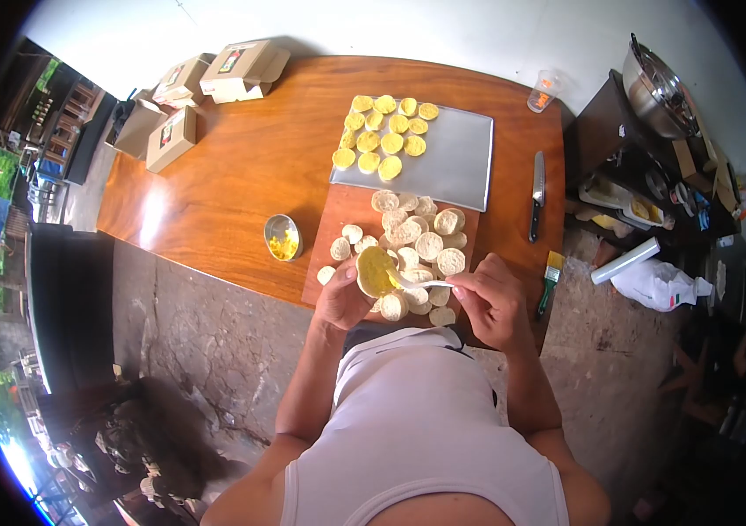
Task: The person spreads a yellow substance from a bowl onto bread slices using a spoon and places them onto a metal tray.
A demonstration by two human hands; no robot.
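My left hand (342,298) grips a round bread slice (373,272) whose upturned face is coated with a yellow spread. In my right hand (494,302) is a pale spoon (426,283), its tip touching the coated face. Below and beyond both hands, many plain bread slices (428,246) lie heaped on a reddish-brown board (329,228). Left of the board stands a small metal bowl (295,230) with yellow spread (283,245) inside. Past the board, a metal tray (461,158) carries rows of yellow-coated bread slices (390,143) on its left part.
A knife (537,197) and a green-handled brush (550,282) lie along the right of the wooden table (233,175). A plastic cup (544,90) stands at the far right corner. Cardboard boxes (241,70) sit at the far left. A dark shelf (605,131) with a steel bowl (653,101) stands at right.
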